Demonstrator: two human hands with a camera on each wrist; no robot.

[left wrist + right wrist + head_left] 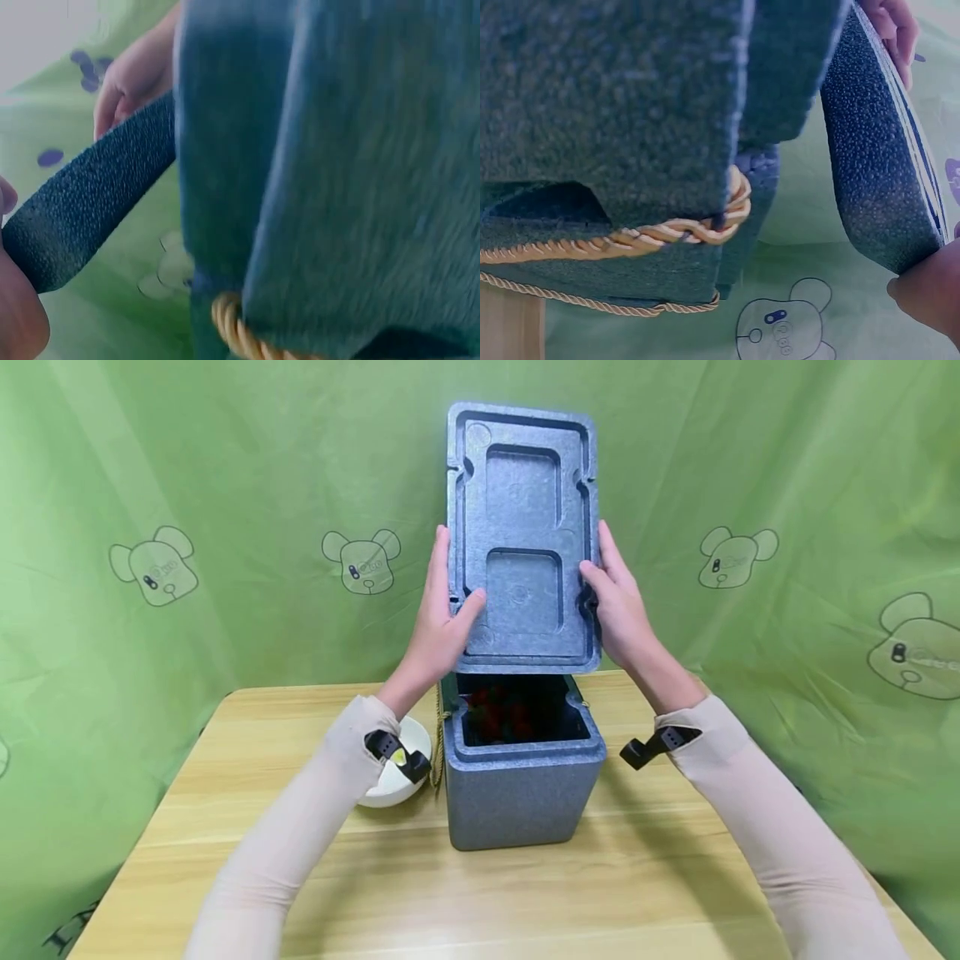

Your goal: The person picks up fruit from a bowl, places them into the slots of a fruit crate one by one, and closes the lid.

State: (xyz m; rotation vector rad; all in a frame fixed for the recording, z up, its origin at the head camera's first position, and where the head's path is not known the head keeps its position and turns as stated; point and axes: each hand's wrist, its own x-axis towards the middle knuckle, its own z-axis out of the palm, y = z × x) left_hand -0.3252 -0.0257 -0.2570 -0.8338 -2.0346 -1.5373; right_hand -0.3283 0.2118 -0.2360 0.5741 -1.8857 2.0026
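Upright above an open grey foam cooler box (525,802) is its lid (522,535), recessed underside towards me. My left hand (441,622) grips the lid's left edge, the thumb over the face. On the opposite edge, my right hand (621,610) holds on in the same way. The lid's lower edge overlaps the back of the box opening. Inside the box lie dim red things (498,714), too dark to name. Close up, the lid's speckled edge (97,195) shows in the left wrist view, and the lid (877,142) also appears in the right wrist view.
A white bowl (386,793) stands left of the box, partly behind my left wrist. Twisted gold rope (675,232) runs along the box's sides. Beneath everything is a wooden table (300,827), with green printed curtain (262,527) around it.
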